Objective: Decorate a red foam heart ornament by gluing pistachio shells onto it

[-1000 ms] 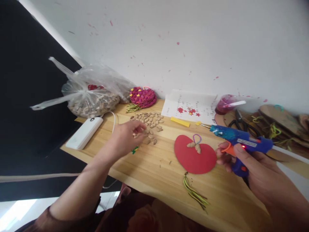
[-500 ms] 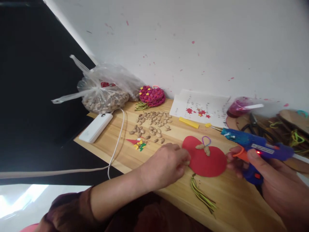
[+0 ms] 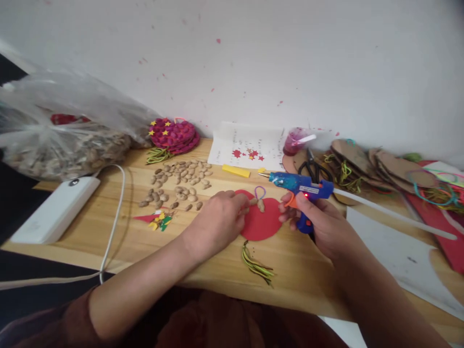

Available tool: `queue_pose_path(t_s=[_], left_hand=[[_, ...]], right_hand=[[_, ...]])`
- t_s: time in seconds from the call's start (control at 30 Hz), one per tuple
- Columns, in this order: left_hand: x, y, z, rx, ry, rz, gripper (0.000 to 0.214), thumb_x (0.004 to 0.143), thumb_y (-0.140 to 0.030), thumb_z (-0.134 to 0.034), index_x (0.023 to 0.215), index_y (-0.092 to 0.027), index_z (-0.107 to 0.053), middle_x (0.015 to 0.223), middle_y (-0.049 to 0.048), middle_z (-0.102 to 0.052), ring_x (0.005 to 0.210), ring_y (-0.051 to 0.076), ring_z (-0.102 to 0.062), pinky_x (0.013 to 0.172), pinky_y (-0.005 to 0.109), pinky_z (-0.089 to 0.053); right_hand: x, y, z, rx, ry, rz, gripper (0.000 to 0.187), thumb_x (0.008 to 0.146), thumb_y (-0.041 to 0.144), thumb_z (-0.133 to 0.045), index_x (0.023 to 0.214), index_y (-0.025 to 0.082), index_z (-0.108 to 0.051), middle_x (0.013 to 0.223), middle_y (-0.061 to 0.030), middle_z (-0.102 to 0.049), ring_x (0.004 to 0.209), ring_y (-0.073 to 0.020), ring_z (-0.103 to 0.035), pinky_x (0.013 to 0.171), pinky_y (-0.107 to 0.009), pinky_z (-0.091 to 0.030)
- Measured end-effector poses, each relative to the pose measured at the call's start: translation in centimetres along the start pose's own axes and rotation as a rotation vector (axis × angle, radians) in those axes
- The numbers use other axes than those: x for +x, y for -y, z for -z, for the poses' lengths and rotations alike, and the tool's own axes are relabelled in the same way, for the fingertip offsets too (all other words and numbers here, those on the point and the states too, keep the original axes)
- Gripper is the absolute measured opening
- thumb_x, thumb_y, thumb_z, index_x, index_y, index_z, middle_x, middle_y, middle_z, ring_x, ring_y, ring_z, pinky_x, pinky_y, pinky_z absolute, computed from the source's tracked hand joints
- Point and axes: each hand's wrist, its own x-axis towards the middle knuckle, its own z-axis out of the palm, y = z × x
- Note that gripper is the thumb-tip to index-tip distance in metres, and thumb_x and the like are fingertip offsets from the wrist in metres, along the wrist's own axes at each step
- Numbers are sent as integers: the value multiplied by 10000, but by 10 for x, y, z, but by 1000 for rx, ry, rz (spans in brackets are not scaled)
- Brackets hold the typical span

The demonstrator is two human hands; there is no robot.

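Note:
A red heart-shaped cutout [image 3: 261,224] lies on the wooden table, with a purple loop [image 3: 260,192] at its top and a green-and-black tassel [image 3: 256,263] below. Two peanuts [image 3: 261,206] sit near its top notch. My left hand [image 3: 224,220] is over the cutout's left lobe, fingertips pinched together beside the left peanut; anything between them is hidden. My right hand [image 3: 319,217] grips a blue glue gun [image 3: 302,186], its fingers around the handle near the orange trigger. The nozzle points left, above the table behind the cutout, and a red light glows on the body.
Loose peanuts [image 3: 184,174], paper scraps [image 3: 157,220] and a yellow strip [image 3: 235,170] lie on the table. Behind are a peanut-covered ornament [image 3: 173,135], a sheet with stars [image 3: 224,145], a paint cup [image 3: 294,141] and scissors [image 3: 312,166]. A white power bank [image 3: 54,210] with cable stands left.
The view has swung right, showing more cardboard pieces. My left hand has moved up the cutout's left lobe toward the peanuts. The glue gun stays in my right hand.

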Motion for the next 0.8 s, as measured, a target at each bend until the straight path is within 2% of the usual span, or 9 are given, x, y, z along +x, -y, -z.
queue_pose_path(t_s=[0.27, 0.47, 0.8], left_hand=[[7, -7, -5, 28, -5, 4, 121, 948, -173, -566, 1011, -185, -669, 914, 66, -721, 812, 216, -680, 770, 323, -514], [9, -8, -9, 41, 21, -6, 88, 944, -147, -556, 951, -183, -636, 887, 66, -719, 821, 219, -685, 766, 321, -506], [9, -8, -10, 13, 19, -32, 133, 952, -139, -536, 999, -161, -659, 929, 77, -710, 854, 225, -677, 809, 340, -519]], right_hand=[[-1, -3, 2, 18, 53, 4, 451, 813, 643, -768, 914, 204, -755, 881, -68, -776, 682, -161, -723, 516, -228, -494], [0, -4, 2, 16, 46, 17, 412, 832, 626, -760, 891, 218, -749, 898, -67, -776, 679, -160, -724, 525, -235, -503], [-3, 3, -1, 9, -12, -7, 469, 763, 645, -810, 903, 201, -746, 855, -67, -767, 629, -156, -705, 505, -226, -498]])
